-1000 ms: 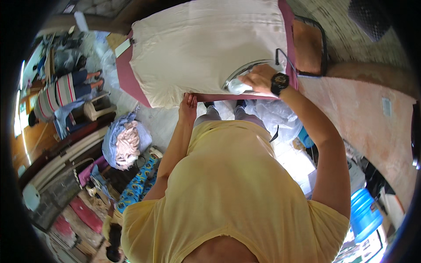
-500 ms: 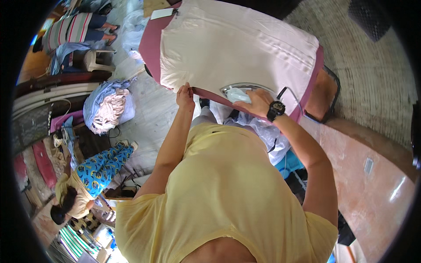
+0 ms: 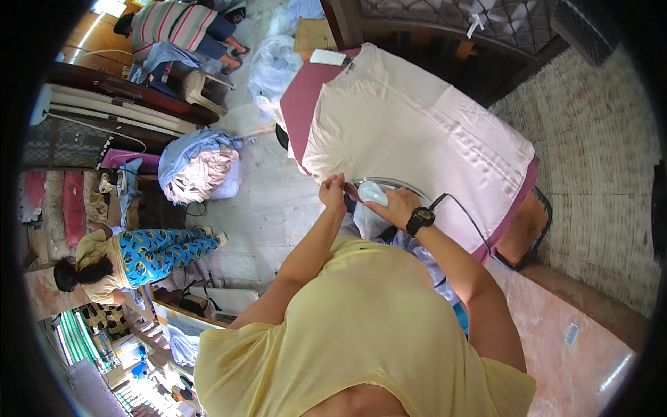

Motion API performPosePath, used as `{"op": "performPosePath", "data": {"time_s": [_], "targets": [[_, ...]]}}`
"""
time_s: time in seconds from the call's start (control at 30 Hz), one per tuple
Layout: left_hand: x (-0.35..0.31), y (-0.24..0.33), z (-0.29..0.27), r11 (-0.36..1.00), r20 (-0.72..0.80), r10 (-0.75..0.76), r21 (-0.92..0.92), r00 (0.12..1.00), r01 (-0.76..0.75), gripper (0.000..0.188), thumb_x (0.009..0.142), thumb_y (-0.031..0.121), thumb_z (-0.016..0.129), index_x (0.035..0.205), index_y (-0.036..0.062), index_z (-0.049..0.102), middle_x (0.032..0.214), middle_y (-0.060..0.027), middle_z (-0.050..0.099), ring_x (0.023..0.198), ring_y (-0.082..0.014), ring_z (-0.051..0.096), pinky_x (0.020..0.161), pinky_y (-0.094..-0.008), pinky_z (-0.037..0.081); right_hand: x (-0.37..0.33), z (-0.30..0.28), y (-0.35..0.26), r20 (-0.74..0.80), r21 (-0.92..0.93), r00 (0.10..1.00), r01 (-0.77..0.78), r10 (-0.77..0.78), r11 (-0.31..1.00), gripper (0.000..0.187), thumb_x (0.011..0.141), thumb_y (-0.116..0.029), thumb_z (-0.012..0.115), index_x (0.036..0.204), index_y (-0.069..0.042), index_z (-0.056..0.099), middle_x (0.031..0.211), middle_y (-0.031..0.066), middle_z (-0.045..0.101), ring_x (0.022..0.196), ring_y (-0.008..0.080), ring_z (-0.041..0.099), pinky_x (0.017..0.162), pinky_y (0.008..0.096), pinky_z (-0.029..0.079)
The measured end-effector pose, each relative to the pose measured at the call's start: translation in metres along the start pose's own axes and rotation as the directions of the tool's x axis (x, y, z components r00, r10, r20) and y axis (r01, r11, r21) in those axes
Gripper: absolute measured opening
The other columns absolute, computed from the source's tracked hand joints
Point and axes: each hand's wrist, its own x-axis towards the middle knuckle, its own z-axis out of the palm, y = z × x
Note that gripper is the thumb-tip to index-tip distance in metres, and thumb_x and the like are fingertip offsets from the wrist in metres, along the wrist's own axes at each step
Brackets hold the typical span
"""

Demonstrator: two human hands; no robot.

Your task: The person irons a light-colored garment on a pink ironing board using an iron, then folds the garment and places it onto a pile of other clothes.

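**Pressing at the cloth's near edge**

The right hand [image 3: 401, 208] is curled round a clothes iron [image 3: 372, 192]; the left hand [image 3: 333, 192], fingers pinched, holds the near-left edge of cream cloth [image 3: 417, 118] on a maroon ironing board [image 3: 300, 104]. Good pressing likely needs gentle tension, left fingers kept clear.

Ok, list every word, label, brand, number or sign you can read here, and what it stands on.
No readable text anywhere.
Iron: no lettering can be made out.
Black watch: dial too small to read.
Pale wall plate: any marks too small to read.
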Motion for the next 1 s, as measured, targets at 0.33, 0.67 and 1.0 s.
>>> {"op": "performPosePath", "data": {"time_s": [0.33, 0.67, 1.0], "targets": [[0.086, 0.043, -0.029, 0.674, 0.175, 0.475, 0.559, 0.863, -0.484, 0.028, 0.082, 0.019, 0.073, 0.098, -0.0019, 0.062, 0.089, -0.0125, 0.06, 0.078, -0.0223, 0.057, 0.071, -0.0313, 0.047, -0.071, -0.053, 0.072, -0.304, 0.028, 0.951, -0.053, 0.059, 0.998, 0.049, 0.075, -0.053, 0.074, 0.084, -0.004, 0.071, 0.073, 0.0205, 0.067, 0.074, 0.0369, 0.067, 0.064, 0.0456, 0.054], [0.155, 0.1, 0.058, 0.224, 0.527, 0.425, 0.726, 0.736, -0.65, 0.038, 0.083, 0.038, 0.068, 0.096, 0.0036, 0.061, 0.096, -0.0136, 0.06, 0.092, -0.0334, 0.056, 0.086, -0.046, 0.041, 0.039, -0.038, 0.051, -0.479, 0.089, 0.877, 0.085, -0.032, 0.992, 0.048, 0.087, -0.047, 0.062, 0.108, -0.003, 0.061, 0.079, 0.0244, 0.067, 0.072, 0.0433, 0.065, 0.062, 0.0507, 0.051], [0.181, 0.109, 0.051, 0.355, 0.584, 0.307, 0.663, 0.752, -0.659, 0.03, 0.076, 0.021, 0.071, 0.094, 0.001, 0.058, 0.086, -0.0122, 0.059, 0.082, -0.0282, 0.06, 0.077, -0.0376, 0.048, 0.198, -0.065, -0.066, -0.199, 0.003, 0.979, 0.054, -0.052, 0.999, 0.057, 0.087, -0.055, 0.058, 0.111, -0.003, 0.063, 0.094, 0.0263, 0.067, 0.088, 0.0442, 0.065, 0.076, 0.051, 0.052]]}}
